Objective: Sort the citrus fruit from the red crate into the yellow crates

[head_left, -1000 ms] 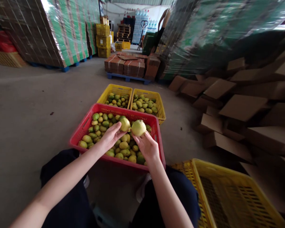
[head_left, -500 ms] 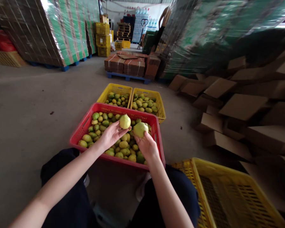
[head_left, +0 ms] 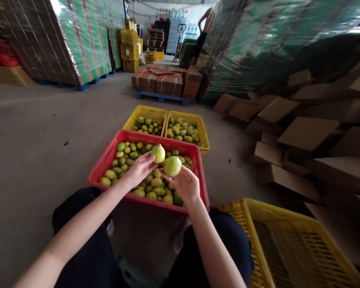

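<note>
My left hand [head_left: 140,170] is closed around a pale yellow-green lemon [head_left: 158,153], held above the red crate [head_left: 148,206]. In my right hand [head_left: 186,184] is a second, slightly larger greenish lemon [head_left: 172,166], gripped between thumb and fingers. The two fruits are close beside each other. Below them, many green and yellow lemons [head_left: 156,182] fill the red crate, which stands in front of my knees. My forearms and hands cover part of that fruit.
Two yellow crates [head_left: 208,146] of lemons stand just beyond the red one. Another yellow crate [head_left: 255,240] is by my right knee. Cardboard boxes [head_left: 307,134] are heaped on the right. Flattened cartons lie on a blue pallet [head_left: 162,98]. A person [head_left: 208,20] stands at the back.
The lemon in my right hand has turned and shifted slightly left, nearer the other one. My left hand keeps its lemon almost in place.
</note>
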Available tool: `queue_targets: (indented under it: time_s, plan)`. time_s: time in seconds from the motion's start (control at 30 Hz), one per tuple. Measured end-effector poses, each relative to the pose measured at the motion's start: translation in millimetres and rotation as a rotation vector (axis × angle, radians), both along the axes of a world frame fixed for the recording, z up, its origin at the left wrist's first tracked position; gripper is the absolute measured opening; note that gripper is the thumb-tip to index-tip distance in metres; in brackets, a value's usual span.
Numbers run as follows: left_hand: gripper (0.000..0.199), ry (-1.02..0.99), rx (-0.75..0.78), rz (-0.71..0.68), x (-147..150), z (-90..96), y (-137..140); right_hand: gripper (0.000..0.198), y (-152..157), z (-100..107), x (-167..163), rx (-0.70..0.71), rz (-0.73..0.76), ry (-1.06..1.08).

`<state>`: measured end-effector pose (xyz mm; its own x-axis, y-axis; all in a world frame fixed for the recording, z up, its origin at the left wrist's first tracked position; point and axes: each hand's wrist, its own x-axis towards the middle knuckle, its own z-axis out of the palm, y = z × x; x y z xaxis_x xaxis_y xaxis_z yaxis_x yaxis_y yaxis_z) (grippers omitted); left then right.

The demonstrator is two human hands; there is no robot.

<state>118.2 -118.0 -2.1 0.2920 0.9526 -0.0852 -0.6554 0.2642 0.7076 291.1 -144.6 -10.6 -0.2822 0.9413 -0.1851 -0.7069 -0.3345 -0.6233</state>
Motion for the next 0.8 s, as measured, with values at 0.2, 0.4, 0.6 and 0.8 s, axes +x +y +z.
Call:
queue_targets:
  time_s: [0.2,0.4,0.6,0.8]
  plan:
    - [0.031,0.126,0.111,-0.072,-1.9,1.5,-3.0,0.028,1.8,-2.3,-2.2,0.005,-0.136,-0.048]
    - [0.045,0.570,0.476,-0.023,-0.7,7.4,-12.2,0.039,-5.1,-0.9,-5.1,0.211,-0.257,-0.506]
    - [0.041,0.799,0.693,0.162,-2.9,2.2,-6.7,0.046,-16.8,-5.8,-7.1,0.847,-0.824,-1.217]
    - [0.037,0.664,0.513,0.132,-1.0,12.8,-15.4,0.046,-19.8,-4.8,-10.6,0.816,-0.761,-1.043]
